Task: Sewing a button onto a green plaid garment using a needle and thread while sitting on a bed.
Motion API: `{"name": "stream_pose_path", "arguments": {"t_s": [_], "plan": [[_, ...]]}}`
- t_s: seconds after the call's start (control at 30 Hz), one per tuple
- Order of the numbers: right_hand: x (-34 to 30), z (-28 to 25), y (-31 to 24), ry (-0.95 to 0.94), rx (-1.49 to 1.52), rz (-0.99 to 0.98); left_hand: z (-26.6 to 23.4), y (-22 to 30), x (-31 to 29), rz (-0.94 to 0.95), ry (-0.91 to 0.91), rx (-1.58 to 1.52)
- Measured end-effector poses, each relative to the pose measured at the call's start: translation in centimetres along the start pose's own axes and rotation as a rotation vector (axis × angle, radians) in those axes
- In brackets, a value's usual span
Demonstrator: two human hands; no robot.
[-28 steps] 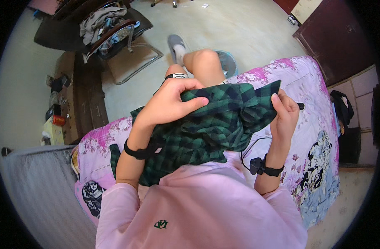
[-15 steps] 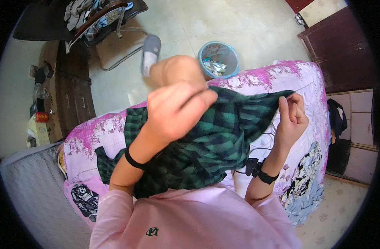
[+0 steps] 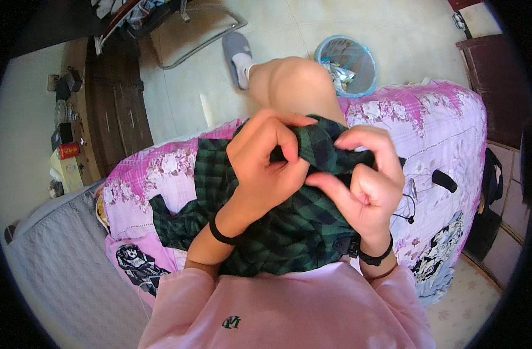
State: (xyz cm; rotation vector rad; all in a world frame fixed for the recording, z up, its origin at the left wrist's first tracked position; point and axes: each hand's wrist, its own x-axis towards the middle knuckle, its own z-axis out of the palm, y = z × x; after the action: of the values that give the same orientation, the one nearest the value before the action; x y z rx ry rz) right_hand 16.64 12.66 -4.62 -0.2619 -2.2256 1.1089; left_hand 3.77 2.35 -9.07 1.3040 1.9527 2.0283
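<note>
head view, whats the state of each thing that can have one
left hand: closed, pinching a fold of the shirt
right hand: closed, pinching the same fold
green plaid shirt: bunched in the lap, part spread on the bed, top edge lifted
bedspread: spread flat over the bed
wastebasket: upright, lined, holding rubbish
slipper: worn, on the floor

Person wears a pale pink long-sleeved top [image 3: 289, 308] with a small dark green emblem [image 3: 231, 321] on the chest. Sleeves are pushed up toward the elbows. A black band [image 3: 222, 235] circles the left wrist; a black band [image 3: 375, 257] with a small black unit attached circles the right wrist. One knee is bare. The foot carries a white sock [image 3: 251, 68] and a grey slipper [image 3: 236, 53].
</note>
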Motion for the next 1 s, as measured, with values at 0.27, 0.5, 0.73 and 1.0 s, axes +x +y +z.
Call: {"name": "stream_pose_path", "arguments": {"t_s": [0.27, 0.5, 0.73, 1.0], "plan": [[0.6, 0.9, 2.4, 0.188, -0.159, -0.197, -0.5, -0.4, 0.4, 0.000, -0.156, 0.080], [-0.8, -0.2, 2.2, 0.149, -0.066, -0.144, 0.2, -0.5, 0.3, 0.398, -0.173, 0.297], [-2.6, -1.9, 2.8, 0.346, 0.175, 0.072, 4.0, -0.5, 1.9, 0.789, -0.074, 0.193], [-2.3, -3.2, 2.7, 0.294, 0.156, 0.071, 4.5, -0.8, 1.6, 0.675, -0.147, 0.075]]}}
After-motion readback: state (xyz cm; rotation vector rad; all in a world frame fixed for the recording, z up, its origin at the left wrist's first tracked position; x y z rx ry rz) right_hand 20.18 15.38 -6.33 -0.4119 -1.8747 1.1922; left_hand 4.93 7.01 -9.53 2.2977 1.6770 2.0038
